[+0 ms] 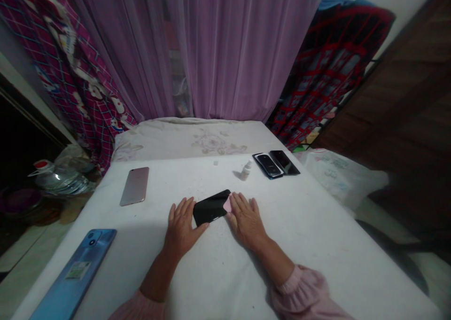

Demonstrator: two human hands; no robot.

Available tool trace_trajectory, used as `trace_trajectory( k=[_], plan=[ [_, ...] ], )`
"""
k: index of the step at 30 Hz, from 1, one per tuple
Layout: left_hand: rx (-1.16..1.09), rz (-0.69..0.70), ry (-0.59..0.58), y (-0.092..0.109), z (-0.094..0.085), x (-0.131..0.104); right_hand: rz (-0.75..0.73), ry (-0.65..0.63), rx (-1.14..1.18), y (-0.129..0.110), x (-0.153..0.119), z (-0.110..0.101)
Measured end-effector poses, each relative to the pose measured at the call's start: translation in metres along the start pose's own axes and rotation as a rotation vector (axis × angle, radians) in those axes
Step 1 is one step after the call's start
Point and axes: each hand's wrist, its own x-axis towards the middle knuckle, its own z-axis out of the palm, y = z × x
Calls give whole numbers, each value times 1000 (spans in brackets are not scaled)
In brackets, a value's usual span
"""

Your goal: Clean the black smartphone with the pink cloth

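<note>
Left hand (182,230), spread wide, gripped the glossy, rectangular black phone (210,208) just below frame centre; right hand (248,220) pinned a matte pink cloth (227,205) on its smooth right end!

You are finding no readable text; the label (77,270) on the blue phone (66,294), lower left, and print (338,162) on the plastic bag (343,183), right, are appearing too blurred.

The middle phone (210,208) is black, the cloth (227,205) pink, the curtain (232,47) purple.
</note>
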Motion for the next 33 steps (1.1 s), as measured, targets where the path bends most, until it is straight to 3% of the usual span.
trace_trajectory(
  k=[7, 12, 24, 28, 33],
  plan=[
    [-7, 2, -4, -2, 1, 0, 6, -42, 37, -4, 42, -1],
    [-1, -12, -9, -3, 3, 0, 30, -73, 45, -6, 56, 0],
    [24, -13, -7, -6, 8, 0, -246, -17, 159, -42, 37, 11],
    [24, -6, -4, -7, 8, 0, -318, -3, 146, -33, 25, 10],
    [10, -9, -29, -5, 6, 0, -184, 5, 77, -8, 22, 3]
  ],
)
